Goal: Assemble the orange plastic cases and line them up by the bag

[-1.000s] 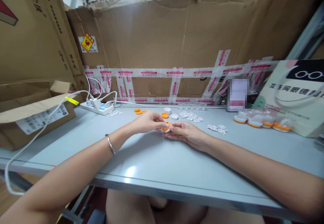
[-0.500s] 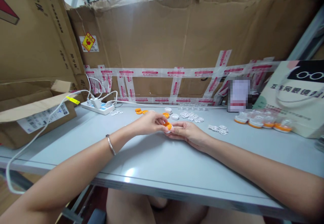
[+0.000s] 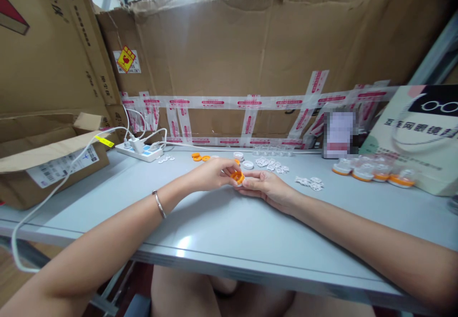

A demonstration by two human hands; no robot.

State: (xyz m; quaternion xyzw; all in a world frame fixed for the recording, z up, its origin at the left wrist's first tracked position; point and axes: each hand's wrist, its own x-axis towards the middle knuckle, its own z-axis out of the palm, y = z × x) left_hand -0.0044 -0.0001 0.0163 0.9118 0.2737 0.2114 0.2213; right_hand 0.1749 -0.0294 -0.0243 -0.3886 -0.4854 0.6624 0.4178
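Just above the table, both hands hold a small round orange plastic ring (image 3: 237, 178) with a white base under it. Its open top faces me. My left hand (image 3: 216, 174) pinches its left side between thumb and fingers. From the right, my right hand (image 3: 266, 188) grips the white base; its fingers partly cover it. Behind the hands lie white round rings (image 3: 247, 164) and a stack of orange rings (image 3: 196, 156). Flat white perforated pieces (image 3: 272, 165) are spread beyond my right hand, with another group (image 3: 309, 183) nearer to it.
Assembled orange-and-white pieces with clear domes (image 3: 372, 171) stand at the right by a paper bag (image 3: 404, 140). A phone-like blurred object (image 3: 339, 133) leans at the back. At left are a power strip (image 3: 139, 152), its white cable, and an open carton (image 3: 53, 164).
The orange ring has tilted slightly, so more of its inside faces me. Both hands stay in nearly the same place and keep hold of it.
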